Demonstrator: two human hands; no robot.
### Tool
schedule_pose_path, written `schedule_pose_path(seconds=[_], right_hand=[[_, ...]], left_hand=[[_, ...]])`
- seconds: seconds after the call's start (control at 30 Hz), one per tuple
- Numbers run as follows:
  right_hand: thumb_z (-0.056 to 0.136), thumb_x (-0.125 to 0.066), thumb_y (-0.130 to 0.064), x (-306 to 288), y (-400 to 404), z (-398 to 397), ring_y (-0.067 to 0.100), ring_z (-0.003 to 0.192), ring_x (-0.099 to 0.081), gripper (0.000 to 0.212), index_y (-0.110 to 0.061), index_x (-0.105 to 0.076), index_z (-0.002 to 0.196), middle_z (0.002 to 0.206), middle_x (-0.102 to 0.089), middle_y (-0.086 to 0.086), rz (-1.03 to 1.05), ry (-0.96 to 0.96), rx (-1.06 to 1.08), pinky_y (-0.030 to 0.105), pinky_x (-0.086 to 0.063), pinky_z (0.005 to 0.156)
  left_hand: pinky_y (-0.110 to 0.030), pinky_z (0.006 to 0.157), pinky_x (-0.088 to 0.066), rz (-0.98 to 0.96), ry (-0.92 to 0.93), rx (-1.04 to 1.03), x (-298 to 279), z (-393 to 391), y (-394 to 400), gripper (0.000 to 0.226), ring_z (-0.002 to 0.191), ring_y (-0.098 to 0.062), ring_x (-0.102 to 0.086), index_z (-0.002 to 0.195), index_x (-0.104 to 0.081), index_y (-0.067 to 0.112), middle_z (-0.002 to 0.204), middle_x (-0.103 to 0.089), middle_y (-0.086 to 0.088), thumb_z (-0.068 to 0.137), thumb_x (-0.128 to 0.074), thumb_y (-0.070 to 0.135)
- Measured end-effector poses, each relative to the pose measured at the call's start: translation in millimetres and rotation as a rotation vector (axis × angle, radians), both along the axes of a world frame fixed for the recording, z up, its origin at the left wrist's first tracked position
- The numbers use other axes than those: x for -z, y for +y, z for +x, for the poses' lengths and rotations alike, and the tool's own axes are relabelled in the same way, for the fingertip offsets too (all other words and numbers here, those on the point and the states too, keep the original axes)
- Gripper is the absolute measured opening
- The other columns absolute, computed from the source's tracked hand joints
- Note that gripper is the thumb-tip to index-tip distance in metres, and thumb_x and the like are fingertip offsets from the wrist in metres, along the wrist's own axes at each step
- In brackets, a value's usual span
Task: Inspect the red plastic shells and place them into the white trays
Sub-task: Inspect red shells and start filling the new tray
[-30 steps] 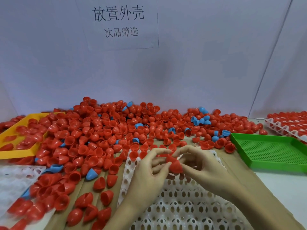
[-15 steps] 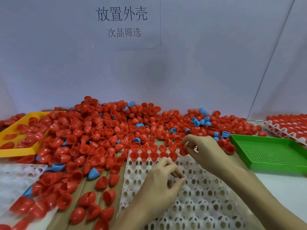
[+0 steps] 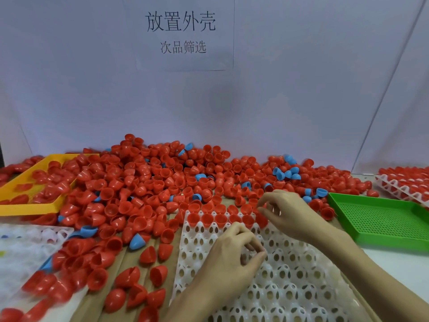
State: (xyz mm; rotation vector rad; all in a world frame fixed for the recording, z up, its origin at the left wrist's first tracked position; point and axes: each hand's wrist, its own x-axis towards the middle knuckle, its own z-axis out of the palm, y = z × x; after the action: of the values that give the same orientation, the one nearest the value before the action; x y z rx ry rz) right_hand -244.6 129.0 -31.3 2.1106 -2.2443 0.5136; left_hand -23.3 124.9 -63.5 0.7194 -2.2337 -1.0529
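White tray [image 3: 290, 282] sits at the near edge of the tabletop [image 3: 394, 263], centre-right, cells mostly unfilled; its far row holds a line of red shells [image 3: 206, 218] seated open side up. Right hand [image 3: 287, 212] is over the tray's far-right corner, fingers curled together around a red shell [image 3: 261, 220] right at that far row; whether the shell is seated in its cell cannot be told. Left hand [image 3: 232, 259] hovers over the tray's middle, fingers curled toward the thumb, tips close together; nothing visible in them. Big loose pile of red shells [image 3: 144, 182] spreads across the far half of the tabletop up to the back wall, with blue shells [image 3: 286, 174] scattered through it. More red shells lie loose on the brown cardboard [image 3: 120, 259] left of the tray. Yellow tray [image 3: 34, 208] at the left edge, red shells in it. Green perforated tray [image 3: 380, 219] at the right, just beside the white one. Another white tray [image 3: 401, 189], filled with red shells, at the far-right corner. Blurred white tray [image 3: 21, 254] at the near left. Paper sign [image 3: 181, 33] with printed characters on the wall.
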Motion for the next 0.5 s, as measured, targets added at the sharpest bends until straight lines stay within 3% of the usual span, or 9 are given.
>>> schedule_pose_path(seconds=[0.1, 0.17, 0.27, 0.37, 0.5], right_hand=[[0.105, -0.06, -0.028, -14, -19, 0, 0.0, 0.078, -0.059, 0.018, -0.021, -0.071, 0.117, 0.092, -0.063, -0.015, -0.075, -0.073, 0.01, 0.015, -0.046, 0.069], [0.104, -0.06, -0.027, -20, -39, 4, 0.005, 0.083, -0.06, 0.02, -0.02, -0.07, 0.12, 0.095, -0.065, -0.009, -0.105, -0.089, -0.004, 0.023, -0.05, 0.074], [0.103, -0.061, -0.025, -19, -79, 12, 0.016, 0.099, -0.061, 0.035, -0.02, -0.058, 0.137, 0.116, -0.065, 0.002, -0.094, -0.062, -0.026, 0.029, -0.049, 0.084], [0.101, -0.059, -0.015, -15, -120, 24, 0.029, 0.126, -0.057, 0.058, -0.024, -0.039, 0.156, 0.144, -0.054, 0.012, -0.007, -0.013, -0.045, 0.04, -0.05, 0.103], [0.094, -0.049, 0.01, -6, -156, 32, 0.032, 0.133, -0.051, 0.079, -0.032, -0.036, 0.159, 0.152, -0.045, 0.009, 0.115, 0.161, -0.038, 0.045, -0.054, 0.1]], left_hand=[[-0.012, 0.082, -0.049, 0.064, 0.018, -0.018, -5, 1, -3, 0.005, 0.102, 0.005, -0.06, 0.098, -0.072, 0.028, 0.106, -0.061, 0.017, 0.1, -0.068, 0.031], [-0.012, 0.081, -0.05, 0.137, 0.057, -0.041, -7, 3, -5, 0.005, 0.094, 0.006, -0.063, 0.1, -0.073, 0.028, 0.105, -0.065, 0.015, 0.1, -0.068, 0.029], [-0.012, 0.074, -0.05, 0.223, 0.105, -0.051, -9, 5, -9, 0.007, 0.078, 0.008, -0.062, 0.104, -0.073, 0.027, 0.1, -0.07, 0.013, 0.101, -0.066, 0.026], [-0.012, 0.072, -0.05, 0.252, 0.117, -0.06, -10, 6, -9, 0.008, 0.073, 0.009, -0.061, 0.106, -0.072, 0.028, 0.099, -0.071, 0.014, 0.101, -0.066, 0.026], [-0.011, 0.071, -0.049, 0.249, 0.121, -0.056, -8, 5, -10, 0.009, 0.073, 0.008, -0.061, 0.108, -0.072, 0.025, 0.098, -0.07, 0.015, 0.102, -0.064, 0.024]])
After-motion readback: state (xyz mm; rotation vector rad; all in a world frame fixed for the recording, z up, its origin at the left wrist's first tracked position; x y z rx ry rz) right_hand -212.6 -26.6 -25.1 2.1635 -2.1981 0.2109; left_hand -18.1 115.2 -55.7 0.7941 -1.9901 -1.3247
